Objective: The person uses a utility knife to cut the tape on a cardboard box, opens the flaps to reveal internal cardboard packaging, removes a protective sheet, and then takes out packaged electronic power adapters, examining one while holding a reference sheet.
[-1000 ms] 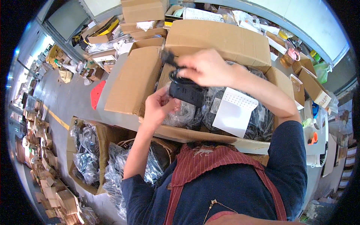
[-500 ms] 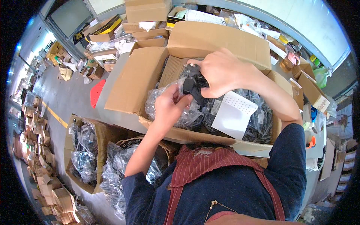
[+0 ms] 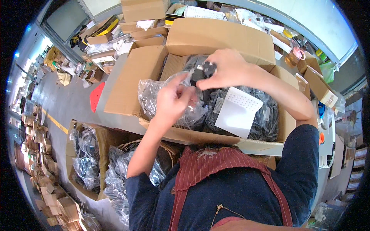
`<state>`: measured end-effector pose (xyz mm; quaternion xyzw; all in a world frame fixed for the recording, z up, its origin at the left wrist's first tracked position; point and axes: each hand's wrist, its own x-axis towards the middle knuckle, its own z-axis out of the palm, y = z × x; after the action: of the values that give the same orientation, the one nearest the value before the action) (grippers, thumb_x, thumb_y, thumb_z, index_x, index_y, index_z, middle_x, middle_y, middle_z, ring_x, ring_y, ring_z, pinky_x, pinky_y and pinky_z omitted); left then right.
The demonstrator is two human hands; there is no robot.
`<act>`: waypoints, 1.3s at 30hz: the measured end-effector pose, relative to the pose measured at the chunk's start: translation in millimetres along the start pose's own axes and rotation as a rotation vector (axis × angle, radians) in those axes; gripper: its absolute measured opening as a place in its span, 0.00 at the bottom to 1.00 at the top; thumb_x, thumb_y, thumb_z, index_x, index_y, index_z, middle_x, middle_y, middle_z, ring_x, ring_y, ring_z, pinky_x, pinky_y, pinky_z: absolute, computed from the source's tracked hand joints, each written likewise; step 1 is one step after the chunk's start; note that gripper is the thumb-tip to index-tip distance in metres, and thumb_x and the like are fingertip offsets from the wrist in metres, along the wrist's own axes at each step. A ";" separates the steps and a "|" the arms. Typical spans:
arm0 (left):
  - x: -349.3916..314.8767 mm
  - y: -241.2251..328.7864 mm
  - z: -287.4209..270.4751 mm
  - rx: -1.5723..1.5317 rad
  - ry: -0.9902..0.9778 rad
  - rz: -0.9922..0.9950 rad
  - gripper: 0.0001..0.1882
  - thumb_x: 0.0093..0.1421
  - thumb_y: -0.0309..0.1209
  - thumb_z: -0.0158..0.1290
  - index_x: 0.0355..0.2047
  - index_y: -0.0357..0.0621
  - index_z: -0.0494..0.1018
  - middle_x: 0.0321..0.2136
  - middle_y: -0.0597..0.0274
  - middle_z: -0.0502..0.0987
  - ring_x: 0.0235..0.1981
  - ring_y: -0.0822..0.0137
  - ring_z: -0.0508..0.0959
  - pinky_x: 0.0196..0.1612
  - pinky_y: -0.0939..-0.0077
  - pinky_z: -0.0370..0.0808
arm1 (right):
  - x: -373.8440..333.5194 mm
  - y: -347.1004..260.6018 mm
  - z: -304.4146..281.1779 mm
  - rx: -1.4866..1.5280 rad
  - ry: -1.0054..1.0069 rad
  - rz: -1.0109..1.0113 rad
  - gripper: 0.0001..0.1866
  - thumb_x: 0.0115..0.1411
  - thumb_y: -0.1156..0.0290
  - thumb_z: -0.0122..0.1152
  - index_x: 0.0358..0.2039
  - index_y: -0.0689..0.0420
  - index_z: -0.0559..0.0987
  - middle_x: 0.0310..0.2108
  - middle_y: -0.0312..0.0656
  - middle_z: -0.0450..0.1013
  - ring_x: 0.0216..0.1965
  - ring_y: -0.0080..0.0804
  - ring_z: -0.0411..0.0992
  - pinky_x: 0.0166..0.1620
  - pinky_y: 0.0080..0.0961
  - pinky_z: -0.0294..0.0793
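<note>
Over a large open cardboard box (image 3: 154,69), my right hand (image 3: 229,71) grips a black power plug (image 3: 203,71) with metal pins showing at its upper end. My left hand (image 3: 173,98) is just left of the plug, its fingers curled at the edge of a clear plastic bag (image 3: 150,96); they are partly smeared by motion. Bagged black items (image 3: 268,119) fill the right half of the box. On top of them lies a white sheet (image 3: 237,119) with a band of dark dots. The lower part of the plug is hidden behind my fingers.
Below the table at left stand a carton (image 3: 102,154) of bagged parts and a round basket (image 3: 169,152) with more plastic bags. A red panel (image 3: 96,96) sits by the table edge. Cartons (image 3: 144,9) and papers line the back; a pink-lidded jug (image 3: 296,57) is at right.
My right hand has turned the black plug and shifted it slightly right, apart from my left fingers. The plastic bag now bulges further left beside my left hand. The view has shifted slightly.
</note>
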<state>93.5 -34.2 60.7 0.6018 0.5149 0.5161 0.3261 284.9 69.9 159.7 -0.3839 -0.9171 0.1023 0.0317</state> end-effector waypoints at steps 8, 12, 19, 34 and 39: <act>-20.6 -6.7 -43.3 -0.124 0.131 -0.196 0.17 0.74 0.35 0.45 0.45 0.32 0.76 0.15 0.63 0.74 0.16 0.73 0.74 0.23 0.77 0.71 | 10.9 57.8 -19.9 0.854 0.096 0.215 0.27 0.49 0.39 0.68 0.39 0.47 0.86 0.33 0.30 0.78 0.34 0.22 0.73 0.34 0.19 0.66; -27.2 -12.9 -43.2 -0.103 0.211 -0.254 0.20 0.74 0.38 0.44 0.30 0.34 0.74 0.15 0.61 0.73 0.15 0.71 0.74 0.23 0.77 0.70 | 16.1 56.2 -23.7 1.129 0.102 0.232 0.17 0.56 0.43 0.65 0.33 0.42 0.85 0.20 0.18 0.69 0.16 0.09 0.54 0.21 0.14 0.45; -22.6 -14.4 -43.2 -0.112 0.348 -0.288 0.24 0.76 0.42 0.42 0.26 0.38 0.72 0.13 0.67 0.69 0.12 0.76 0.67 0.17 0.79 0.64 | 17.1 21.2 15.2 1.543 0.020 0.185 0.13 0.61 0.50 0.62 0.28 0.44 0.79 0.17 0.20 0.67 0.14 0.08 0.56 0.15 0.12 0.43; -36.3 23.7 -39.9 0.841 0.450 0.162 0.22 0.70 0.36 0.50 0.59 0.36 0.72 0.17 0.39 0.76 0.20 0.48 0.82 0.26 0.55 0.77 | 22.1 0.8 40.0 1.100 0.112 0.070 0.25 0.59 0.44 0.63 0.40 0.54 0.87 0.19 0.28 0.68 0.17 0.15 0.61 0.19 0.17 0.59; -48.7 40.8 -28.2 1.032 0.350 0.045 0.27 0.68 0.34 0.51 0.63 0.33 0.65 0.15 0.46 0.77 0.17 0.47 0.80 0.22 0.53 0.76 | 26.7 -2.4 43.8 1.152 0.149 0.094 0.25 0.60 0.45 0.63 0.40 0.55 0.87 0.19 0.30 0.69 0.17 0.16 0.62 0.19 0.17 0.60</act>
<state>81.1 -95.2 91.8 0.5999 0.7347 0.2957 -0.1133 258.5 80.0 116.9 -0.3513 -0.6908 0.5588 0.2952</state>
